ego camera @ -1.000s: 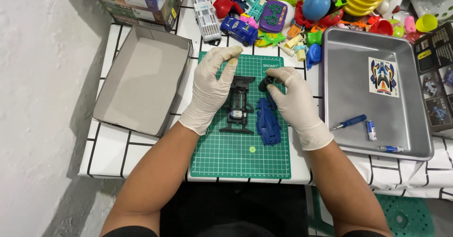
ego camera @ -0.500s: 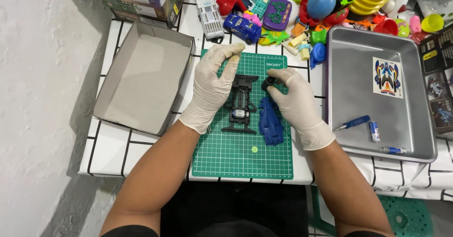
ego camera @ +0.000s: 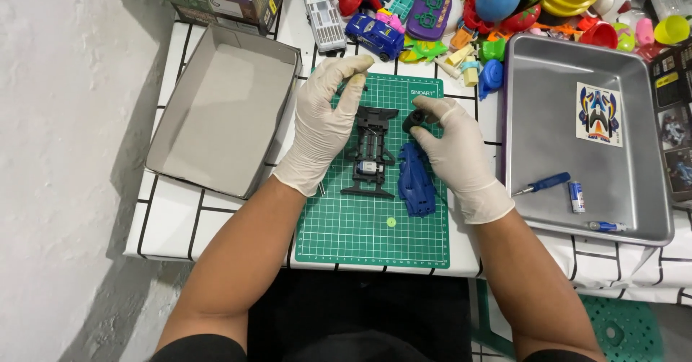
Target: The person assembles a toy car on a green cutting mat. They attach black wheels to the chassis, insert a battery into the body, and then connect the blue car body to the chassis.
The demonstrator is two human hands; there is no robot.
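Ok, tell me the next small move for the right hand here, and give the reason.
Probably bring the small black wheel, pinched in the right hand, down to the near corner of the black toy car chassis on the green cutting mat. The left hand rests beside the chassis, and the blue body shell lies off it.

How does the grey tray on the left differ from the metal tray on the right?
The grey tray looks matte and holds nothing visible; the metal tray is shiny and holds a sticker sheet, a blue screwdriver and small tubes. The grey tray sits skewed to the cutting mat; the metal one lies nearly square. Both are shallow rectangles.
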